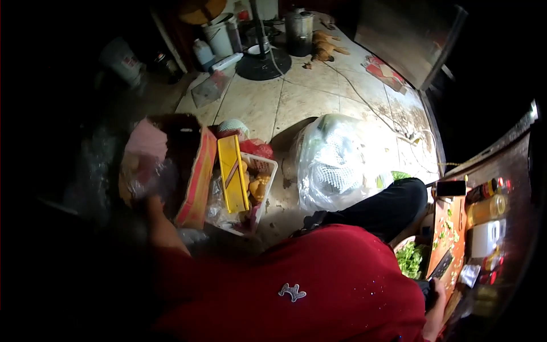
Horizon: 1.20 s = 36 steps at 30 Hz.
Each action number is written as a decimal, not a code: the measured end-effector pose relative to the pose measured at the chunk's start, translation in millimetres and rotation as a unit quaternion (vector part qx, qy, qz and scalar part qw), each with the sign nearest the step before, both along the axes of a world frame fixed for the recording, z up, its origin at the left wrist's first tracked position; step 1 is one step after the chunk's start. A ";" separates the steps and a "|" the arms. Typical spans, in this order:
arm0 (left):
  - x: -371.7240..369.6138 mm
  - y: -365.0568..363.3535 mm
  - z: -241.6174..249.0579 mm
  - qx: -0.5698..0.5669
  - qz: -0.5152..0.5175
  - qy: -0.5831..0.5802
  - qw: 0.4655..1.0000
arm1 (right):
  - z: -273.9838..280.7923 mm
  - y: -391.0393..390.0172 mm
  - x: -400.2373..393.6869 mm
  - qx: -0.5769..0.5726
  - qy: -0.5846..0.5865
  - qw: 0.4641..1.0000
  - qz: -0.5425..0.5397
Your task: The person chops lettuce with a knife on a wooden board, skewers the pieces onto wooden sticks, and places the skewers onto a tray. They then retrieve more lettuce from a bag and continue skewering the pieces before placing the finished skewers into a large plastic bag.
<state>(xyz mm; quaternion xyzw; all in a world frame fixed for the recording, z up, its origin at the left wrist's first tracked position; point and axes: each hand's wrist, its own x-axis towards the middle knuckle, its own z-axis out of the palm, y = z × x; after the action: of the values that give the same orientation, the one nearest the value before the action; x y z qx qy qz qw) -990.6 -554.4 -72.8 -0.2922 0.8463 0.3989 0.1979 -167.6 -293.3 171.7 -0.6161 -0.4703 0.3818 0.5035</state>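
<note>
Plainly located at nine o'clock: a carton point(199, 176), open-topped, its side faced in worn red and yellow, its inside sunk in shadow. Noted above its left part, a pink sheet point(146, 139), matte and creased, with thin clear film point(158, 175) below, glossy and crumpled. Found at the film, toward half past eight: left hand point(154, 206), fingers lost in blur and shadow; cannot confirm how far open, nor any hold.

Found at four o'clock: right hand point(437, 292), at the lower end of a dark knife point(441, 264) lying slantwise over an orange-brown board point(446, 228). Seen only as partly curled fingers; cannot verify a closed grip. Observed on the board, green and pale scraps; just left of it, leafy greens point(411, 259), frilled and bright, in a partly covered bowl.

Recorded at seven o'clock, beside the carton: a white lattice-walled crate point(272, 169) with a flat yellow slicer point(232, 174) tilted across it, and lumpy yellow-brown pieces point(259, 187) inside. Logged toward three o'clock: a large clear bag point(330, 162), wrinkled, with white netting within, partly washed out by glare. Too dark to read: far left and lower left. Hidden behind the red shirt point(342, 268): much of the near floor.
</note>
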 end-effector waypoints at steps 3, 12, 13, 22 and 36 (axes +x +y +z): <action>-2.8 4.1 -6.6 -0.056 -0.028 0.005 0.998 | -110.5 66.5 126.8 -0.294 0.055 0.939 -0.171; -33.3 -8.0 -11.0 -0.389 -0.244 0.126 0.879 | -271.3 118.3 329.5 -0.406 -0.228 0.885 -0.001; -47.6 -16.3 -14.0 -0.448 -0.297 0.159 0.828 | -284.0 120.2 343.0 -0.400 -0.246 0.883 0.002; -50.3 135.3 210.0 0.103 -0.085 0.633 0.763 | -249.6 131.1 304.5 -0.420 -0.167 0.892 0.025; 213.2 364.9 266.2 0.118 -0.513 0.790 0.315 | -309.3 118.4 349.1 -0.285 -0.158 0.942 -0.084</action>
<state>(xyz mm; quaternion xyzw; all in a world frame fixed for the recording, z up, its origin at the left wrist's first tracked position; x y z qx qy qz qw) -777.5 -189.5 193.4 0.6803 0.5256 0.3545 -0.3677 181.5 -174.9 -137.7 -0.8238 -0.3616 0.3535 0.2562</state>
